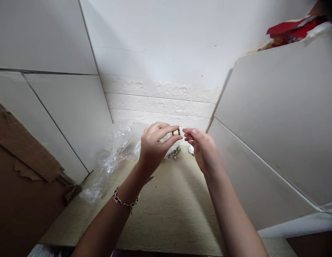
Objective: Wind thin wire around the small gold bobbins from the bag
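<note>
My left hand (156, 142) pinches a small transformer (176, 132) between thumb and fingertip. This part has a yellow band, black ends and thin metal pins. Just right of it is my right hand (202, 146), its fingers bent and drawn together with the thumb; whether anything sits between them is hidden. A small gap separates its fingertips from the transformer. Behind and below my hands, a pile of similar small yellow and black parts (174, 153) lies at the back of the table. A dark pointed blade-like thing (149, 179) shows partly beside my left wrist.
Crumpled clear plastic (108, 171) covers the back left of the table (174, 210). A small white thing (191, 149) is partly behind my right hand. White cabinet panels (262, 142) flank the right; brown cardboard (24, 142) stands left. A white brick-patterned wall (160, 96) closes the back.
</note>
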`<state>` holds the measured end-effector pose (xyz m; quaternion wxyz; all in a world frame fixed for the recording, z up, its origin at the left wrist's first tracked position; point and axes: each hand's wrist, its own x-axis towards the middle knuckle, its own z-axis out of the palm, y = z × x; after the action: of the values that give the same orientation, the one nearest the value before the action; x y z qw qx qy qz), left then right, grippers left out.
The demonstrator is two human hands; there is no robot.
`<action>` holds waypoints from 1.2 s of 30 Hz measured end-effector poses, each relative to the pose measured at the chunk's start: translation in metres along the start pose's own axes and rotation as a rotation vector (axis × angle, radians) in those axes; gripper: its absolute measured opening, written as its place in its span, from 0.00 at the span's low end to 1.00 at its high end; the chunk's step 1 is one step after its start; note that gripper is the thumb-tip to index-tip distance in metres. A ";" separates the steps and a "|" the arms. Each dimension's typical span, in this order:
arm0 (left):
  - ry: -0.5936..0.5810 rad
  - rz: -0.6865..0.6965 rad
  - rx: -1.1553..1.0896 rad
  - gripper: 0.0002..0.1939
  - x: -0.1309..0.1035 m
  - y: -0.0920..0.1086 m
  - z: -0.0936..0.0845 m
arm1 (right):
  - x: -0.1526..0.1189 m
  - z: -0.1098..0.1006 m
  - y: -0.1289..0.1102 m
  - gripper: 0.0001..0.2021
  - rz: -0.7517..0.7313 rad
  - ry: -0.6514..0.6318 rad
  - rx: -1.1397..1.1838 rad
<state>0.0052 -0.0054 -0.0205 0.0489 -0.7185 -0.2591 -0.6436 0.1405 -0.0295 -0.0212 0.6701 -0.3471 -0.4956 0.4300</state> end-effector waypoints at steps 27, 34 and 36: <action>0.076 0.023 0.074 0.09 -0.004 0.004 0.005 | -0.011 0.017 0.004 0.03 -0.003 0.047 0.179; 0.071 0.052 0.124 0.08 -0.005 0.005 0.005 | -0.011 0.018 0.003 0.04 0.035 0.025 0.147; 0.068 0.060 0.141 0.08 -0.005 0.005 0.005 | -0.012 0.018 0.004 0.03 0.012 0.033 0.135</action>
<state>0.0118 -0.0090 -0.0252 0.1276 -0.6986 -0.2803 -0.6458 0.1204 -0.0380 -0.0239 0.6975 -0.3111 -0.4522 0.4607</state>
